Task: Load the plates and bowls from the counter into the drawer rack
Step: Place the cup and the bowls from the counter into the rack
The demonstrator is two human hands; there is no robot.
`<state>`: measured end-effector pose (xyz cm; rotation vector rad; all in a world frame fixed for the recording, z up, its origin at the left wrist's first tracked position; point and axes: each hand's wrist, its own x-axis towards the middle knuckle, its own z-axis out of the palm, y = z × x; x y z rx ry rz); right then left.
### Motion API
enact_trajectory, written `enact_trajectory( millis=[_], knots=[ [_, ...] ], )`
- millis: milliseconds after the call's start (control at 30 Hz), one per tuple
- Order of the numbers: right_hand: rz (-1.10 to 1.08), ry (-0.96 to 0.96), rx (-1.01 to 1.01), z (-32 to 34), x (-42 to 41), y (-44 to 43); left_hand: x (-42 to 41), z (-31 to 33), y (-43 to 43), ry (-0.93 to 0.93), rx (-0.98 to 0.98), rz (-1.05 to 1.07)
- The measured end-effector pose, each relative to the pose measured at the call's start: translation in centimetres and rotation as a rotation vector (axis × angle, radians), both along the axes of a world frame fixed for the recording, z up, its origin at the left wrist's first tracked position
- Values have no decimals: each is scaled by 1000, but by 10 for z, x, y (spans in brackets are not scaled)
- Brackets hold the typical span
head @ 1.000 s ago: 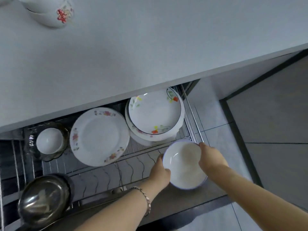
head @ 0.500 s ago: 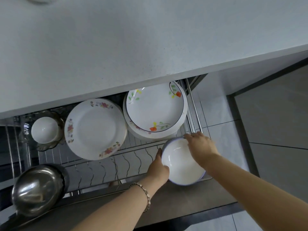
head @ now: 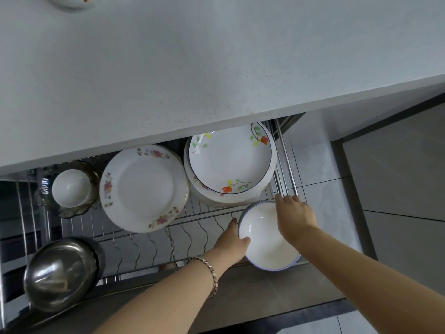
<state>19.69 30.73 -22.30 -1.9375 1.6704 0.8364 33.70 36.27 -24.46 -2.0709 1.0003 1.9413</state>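
- Since a second ago: white bowl (head: 266, 239) has gone from above the drawer front further in, to the right front corner of the wire rack (head: 154, 244); both hands went with it.
- Left hand (head: 232, 244) grips the bowl's left rim, thumb inside the rim, fingers underneath and hidden. Bracelet (head: 209, 273) on that wrist.
- Right hand (head: 295, 216) lies over the bowl's far right rim, fingers spread and reaching toward the rack's right side rail (head: 286, 162). Palm faces down; cannot tell if it actually clamps the rim or just rests on it.
- Bowl is upright, opening up, blue line round the rim. Cannot tell if it sits on the wires or is held just above them.
- Just behind the bowl: stack of plates, top one a deep plate with orange flowers (head: 231, 157), partly under the counter (head: 192, 56) edge.
- Left of that stack: flat plate with pink flowers (head: 142, 186), lying on the rack, nearly touching the stack.
- Further left: small white bowl (head: 71, 188) nested in a glass dish (head: 92, 174).
- Front left: steel bowl (head: 60, 273), well apart from the white bowl.
- Rack's front middle slots between the steel bowl and white bowl hold nothing.
- Counter top: one flowered dish (head: 74, 1), cut off at the top edge.
- Tiled floor (head: 397, 189) to the right of the drawer.
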Motion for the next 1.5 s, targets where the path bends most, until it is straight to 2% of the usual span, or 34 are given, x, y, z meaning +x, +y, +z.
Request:
enact_trajectory(
  millis=[67,133,267,467,567,700,833,900,1000,1100,1200,1367,1500],
  knots=[
    [5,-23,-24,10,4,1,11,12,1,-62,-62,-55],
    [-54,-98,-22,27,15,-6,27,30,-3,-80,-210,-82],
    [-274,-344,129,80,56,-28,76,81,-25,-122,-448,-98],
    [-276,-664,96,168,158,-78,181,167,-95,-292,-701,2],
    [-516,-873,119,203,213,-116,243,201,-126,-366,-759,115],
    [-955,-1034,88,228,280,-180,321,220,-142,-428,-726,225],
    [-1319,-1210,137,219,324,-233,371,215,-138,-471,-674,218],
    [-1419,-1304,134,204,338,-250,389,209,-133,-421,-649,265],
    [-1410,-1315,49,183,355,-263,410,197,-126,-368,-622,288],
    [-1418,-1413,-39,176,368,-264,421,188,-125,-337,-620,279],
    [-1406,-1338,-78,175,367,-248,418,183,-127,-301,-611,277],
    [-1317,-1232,93,182,333,-178,380,195,-127,-142,-598,339],
    [-1262,-1165,270,193,292,-100,332,222,-110,149,-493,414]
  ],
)
